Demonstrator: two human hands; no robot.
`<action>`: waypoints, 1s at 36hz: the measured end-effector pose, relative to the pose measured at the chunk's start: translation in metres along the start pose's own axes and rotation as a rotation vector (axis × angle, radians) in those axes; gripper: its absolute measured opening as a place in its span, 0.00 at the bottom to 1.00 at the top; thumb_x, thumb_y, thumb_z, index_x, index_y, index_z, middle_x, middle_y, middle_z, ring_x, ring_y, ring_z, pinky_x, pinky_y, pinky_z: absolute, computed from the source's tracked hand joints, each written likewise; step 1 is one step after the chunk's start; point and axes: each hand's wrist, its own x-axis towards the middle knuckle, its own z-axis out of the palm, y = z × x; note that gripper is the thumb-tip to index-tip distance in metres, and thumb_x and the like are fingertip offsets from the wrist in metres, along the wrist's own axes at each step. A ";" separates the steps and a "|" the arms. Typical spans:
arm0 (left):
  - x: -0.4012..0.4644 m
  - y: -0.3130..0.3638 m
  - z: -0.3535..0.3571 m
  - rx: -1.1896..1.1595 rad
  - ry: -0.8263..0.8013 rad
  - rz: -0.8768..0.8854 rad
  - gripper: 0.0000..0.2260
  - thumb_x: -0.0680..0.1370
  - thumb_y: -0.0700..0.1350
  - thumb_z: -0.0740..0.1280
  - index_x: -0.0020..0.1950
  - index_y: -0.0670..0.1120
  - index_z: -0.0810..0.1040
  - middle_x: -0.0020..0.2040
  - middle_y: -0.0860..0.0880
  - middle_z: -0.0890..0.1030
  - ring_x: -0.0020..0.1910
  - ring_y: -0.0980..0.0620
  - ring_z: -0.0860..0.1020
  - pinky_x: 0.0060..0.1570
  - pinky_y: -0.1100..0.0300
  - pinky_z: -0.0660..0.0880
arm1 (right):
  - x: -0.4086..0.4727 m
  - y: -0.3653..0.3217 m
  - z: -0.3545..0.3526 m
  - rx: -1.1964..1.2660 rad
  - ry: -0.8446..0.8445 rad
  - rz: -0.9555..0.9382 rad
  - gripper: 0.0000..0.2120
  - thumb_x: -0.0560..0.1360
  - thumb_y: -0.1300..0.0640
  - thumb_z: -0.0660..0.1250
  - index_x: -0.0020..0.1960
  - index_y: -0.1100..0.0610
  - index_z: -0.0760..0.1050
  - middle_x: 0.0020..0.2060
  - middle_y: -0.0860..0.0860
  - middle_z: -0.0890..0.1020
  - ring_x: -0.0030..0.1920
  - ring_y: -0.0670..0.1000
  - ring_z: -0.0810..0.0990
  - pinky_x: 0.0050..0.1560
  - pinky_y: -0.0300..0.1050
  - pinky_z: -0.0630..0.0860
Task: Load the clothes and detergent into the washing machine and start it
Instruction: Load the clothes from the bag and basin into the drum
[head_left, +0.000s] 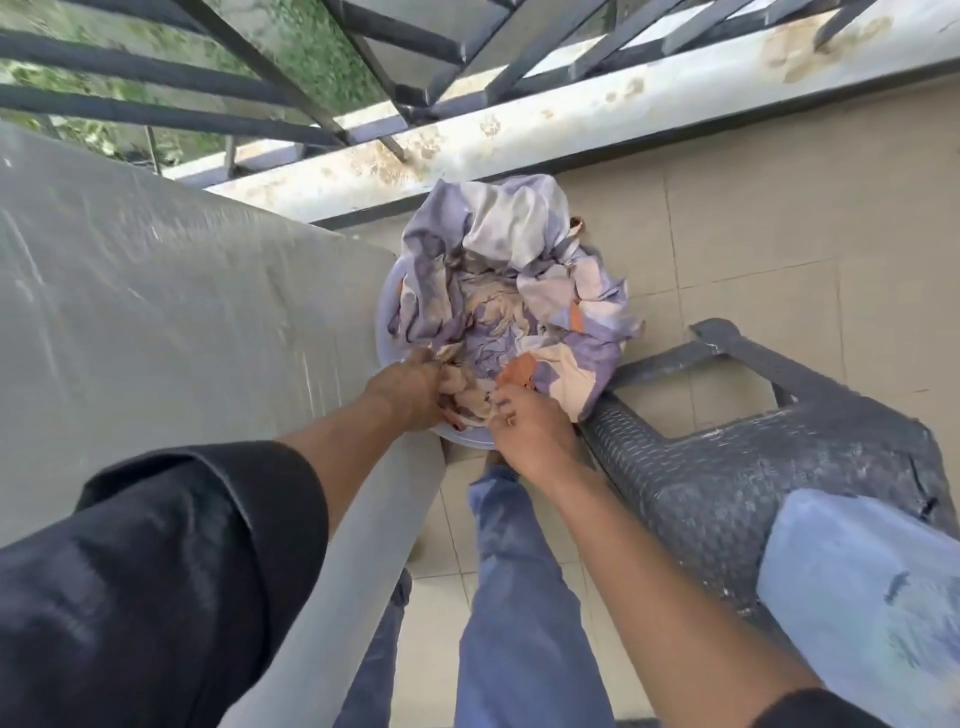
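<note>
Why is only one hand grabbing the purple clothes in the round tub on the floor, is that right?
Not quite. The head view shows both hands in the pile: the left hand and the right hand each grip the purple clothes. The rest is right: they sit in a round tub on the floor.

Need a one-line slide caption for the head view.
Both hands, left hand and right hand, grip patterned laundry in a basin.

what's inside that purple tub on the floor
The tub is heaped with crumpled purple, cream and orange clothes. Both the left hand and right hand grip them. Anything beneath is covered.
</note>
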 end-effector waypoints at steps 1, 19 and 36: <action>-0.002 0.002 -0.001 -0.029 -0.002 0.005 0.26 0.80 0.45 0.72 0.77 0.45 0.72 0.76 0.43 0.70 0.73 0.41 0.73 0.69 0.52 0.71 | -0.001 0.000 -0.002 -0.003 -0.001 0.009 0.13 0.81 0.56 0.65 0.63 0.50 0.80 0.59 0.53 0.85 0.60 0.59 0.82 0.61 0.53 0.80; -0.173 0.027 -0.066 -0.149 0.039 0.020 0.21 0.81 0.46 0.72 0.73 0.43 0.78 0.71 0.41 0.79 0.69 0.42 0.77 0.47 0.67 0.67 | -0.104 -0.055 -0.066 0.021 0.081 0.049 0.13 0.81 0.53 0.65 0.65 0.48 0.77 0.60 0.55 0.83 0.61 0.59 0.82 0.61 0.51 0.80; -0.466 -0.003 -0.134 -0.043 0.436 0.503 0.12 0.83 0.57 0.68 0.66 0.60 0.79 0.65 0.63 0.76 0.48 0.63 0.77 0.55 0.60 0.68 | -0.227 -0.123 -0.093 -0.360 0.166 -0.304 0.30 0.79 0.54 0.66 0.80 0.46 0.65 0.79 0.56 0.66 0.78 0.62 0.67 0.70 0.57 0.74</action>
